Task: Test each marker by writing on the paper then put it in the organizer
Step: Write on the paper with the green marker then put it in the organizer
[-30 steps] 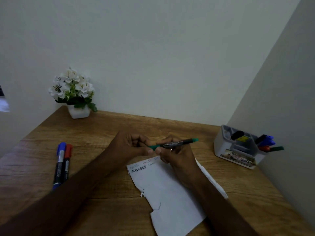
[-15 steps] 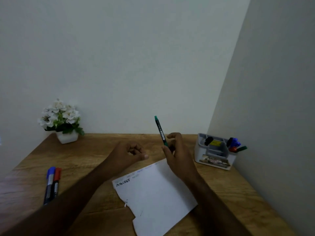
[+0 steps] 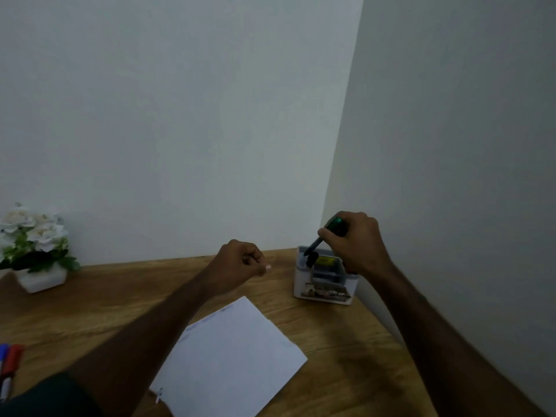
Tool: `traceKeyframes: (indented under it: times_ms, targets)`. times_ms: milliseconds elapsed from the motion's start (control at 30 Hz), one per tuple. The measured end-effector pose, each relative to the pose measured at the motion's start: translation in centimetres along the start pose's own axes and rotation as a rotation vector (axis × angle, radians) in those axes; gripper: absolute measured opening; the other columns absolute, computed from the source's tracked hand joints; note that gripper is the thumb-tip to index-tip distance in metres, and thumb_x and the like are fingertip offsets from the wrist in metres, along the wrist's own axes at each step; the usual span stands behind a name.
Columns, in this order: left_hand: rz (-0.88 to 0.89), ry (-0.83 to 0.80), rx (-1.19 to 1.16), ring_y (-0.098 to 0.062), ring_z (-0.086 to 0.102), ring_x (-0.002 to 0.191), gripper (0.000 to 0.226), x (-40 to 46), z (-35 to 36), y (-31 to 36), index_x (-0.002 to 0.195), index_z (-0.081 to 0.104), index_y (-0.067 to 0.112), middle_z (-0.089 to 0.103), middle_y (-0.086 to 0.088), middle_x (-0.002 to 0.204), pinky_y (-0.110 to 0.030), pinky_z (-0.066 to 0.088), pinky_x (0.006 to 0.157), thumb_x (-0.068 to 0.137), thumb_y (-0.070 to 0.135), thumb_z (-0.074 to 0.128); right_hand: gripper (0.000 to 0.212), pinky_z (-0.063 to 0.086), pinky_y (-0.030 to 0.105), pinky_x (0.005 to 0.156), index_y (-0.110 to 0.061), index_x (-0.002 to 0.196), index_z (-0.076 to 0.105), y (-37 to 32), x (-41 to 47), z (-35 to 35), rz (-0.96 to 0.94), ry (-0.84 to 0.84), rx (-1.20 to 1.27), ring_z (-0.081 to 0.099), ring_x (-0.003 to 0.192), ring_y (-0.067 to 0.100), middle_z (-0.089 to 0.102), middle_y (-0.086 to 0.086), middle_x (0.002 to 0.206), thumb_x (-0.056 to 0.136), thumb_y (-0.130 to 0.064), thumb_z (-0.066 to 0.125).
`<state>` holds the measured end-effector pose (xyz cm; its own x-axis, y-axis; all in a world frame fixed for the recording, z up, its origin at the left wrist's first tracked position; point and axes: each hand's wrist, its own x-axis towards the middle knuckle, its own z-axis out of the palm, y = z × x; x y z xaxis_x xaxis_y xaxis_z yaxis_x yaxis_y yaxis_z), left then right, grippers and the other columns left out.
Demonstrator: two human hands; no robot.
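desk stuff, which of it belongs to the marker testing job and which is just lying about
Job: green marker in right hand, organizer, paper, blue and red markers waiting at left.

Lying about: flower pot.

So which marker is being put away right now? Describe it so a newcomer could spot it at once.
Find the corner where the two walls meet at the far right of the wooden desk; a white-and-grey organizer sits there. Above it the right hand holds a green marker, tilted, dark end down. The blue and red markers lie flat at the desk's left edge.
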<state>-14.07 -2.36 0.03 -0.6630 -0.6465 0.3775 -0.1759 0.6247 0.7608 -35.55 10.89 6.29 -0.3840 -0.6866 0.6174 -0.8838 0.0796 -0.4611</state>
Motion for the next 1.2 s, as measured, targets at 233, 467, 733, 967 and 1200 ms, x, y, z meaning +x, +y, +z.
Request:
traceKeyframes:
  times_ms: [233, 467, 733, 967, 1200]
  targets:
    - [-0.01, -0.039, 0.063, -0.012, 0.068, 0.069, 0.009, 0.7, 1.0, -0.1, 0.077, 0.073, 0.016, 0.073, 0.004, 0.071, -0.03, 0.054, 0.069, 0.078, 0.024, 0.078, 0.024, 0.059, 0.034, 0.072, -0.012, 0.091, 0.074, 0.5, 0.9, 2.7, -0.012, -0.162, -0.074, 0.066, 0.076, 0.013, 0.072, 0.003, 0.085, 0.081, -0.034, 0.078]
    - [-0.031, -0.05, 0.083, -0.007, 0.068, 0.068, 0.01, 0.3, 0.6, -0.3, 0.077, 0.072, 0.015, 0.072, 0.006, 0.069, -0.024, 0.053, 0.067, 0.079, 0.023, 0.077, 0.032, 0.057, 0.04, 0.082, -0.018, 0.096, 0.076, 0.7, 0.5, 5.8, 0.021, -0.357, -0.286, 0.066, 0.09, 0.019, 0.073, 0.002, 0.092, 0.077, -0.043, 0.079]
    - [-0.017, -0.041, 0.081, 0.001, 0.063, 0.061, 0.01, -0.5, -0.7, -0.7, 0.075, 0.072, 0.015, 0.071, 0.006, 0.068, -0.017, 0.046, 0.061, 0.08, 0.022, 0.076, 0.05, 0.048, 0.036, 0.091, -0.025, 0.115, 0.07, 0.3, -0.2, 5.7, -0.021, -0.331, -0.319, 0.05, 0.113, 0.021, 0.058, 0.002, 0.114, 0.075, -0.055, 0.078]
    - [-0.044, -0.005, 0.096, -0.007, 0.066, 0.063, 0.01, -2.9, -3.5, -1.8, 0.074, 0.072, 0.016, 0.072, 0.004, 0.069, -0.021, 0.048, 0.062, 0.08, 0.023, 0.076, 0.021, 0.041, 0.029, 0.08, -0.024, 0.1, 0.071, -6.0, -2.1, 7.8, -0.218, -0.262, -0.135, 0.049, 0.097, 0.014, 0.056, -0.005, 0.095, 0.082, -0.036, 0.075]
    - [-0.123, 0.083, 0.178, -0.016, 0.066, 0.061, 0.011, -9.2, -10.1, -4.3, 0.074, 0.073, 0.015, 0.071, 0.001, 0.065, -0.025, 0.049, 0.059, 0.08, 0.023, 0.076, 0.02, 0.039, 0.026, 0.071, -0.021, 0.094, 0.072, -13.5, -6.2, 13.9, -0.369, -0.404, 0.043, 0.051, 0.084, 0.008, 0.061, -0.007, 0.087, 0.086, -0.039, 0.072]
